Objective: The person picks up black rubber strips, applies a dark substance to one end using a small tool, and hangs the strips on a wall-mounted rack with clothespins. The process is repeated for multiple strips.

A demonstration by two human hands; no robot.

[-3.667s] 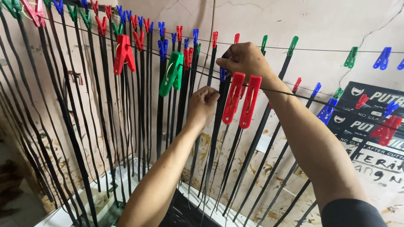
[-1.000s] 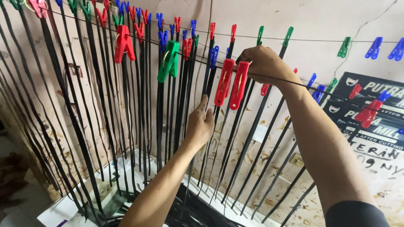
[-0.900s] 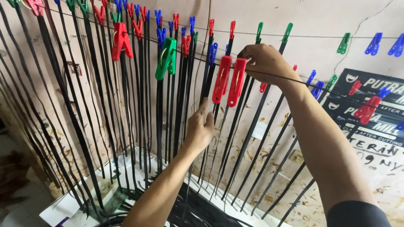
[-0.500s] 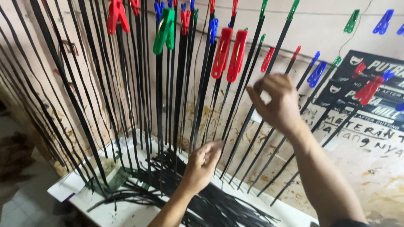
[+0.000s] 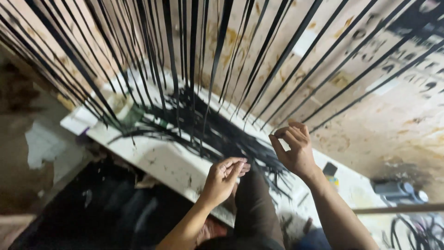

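The left hand (image 5: 223, 179) is low and near, with its fingers bent together, just over the white shelf (image 5: 162, 159). The right hand (image 5: 294, 149) is beside it, a bit apart, with fingers curled. It is too hard to see if either hand pinches a strip. Long black strips (image 5: 213, 69) hang down in front of both hands, and their ends lie in a pile on the shelf.

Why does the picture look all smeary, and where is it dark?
Head view: the black strips hanging in front of the wall look streaked and soft, so the picture is motion-blurred. The left hand and right hand are a bit soft too. The white ledge is brightly lit, while the floor at lower left sits in deep shadow.
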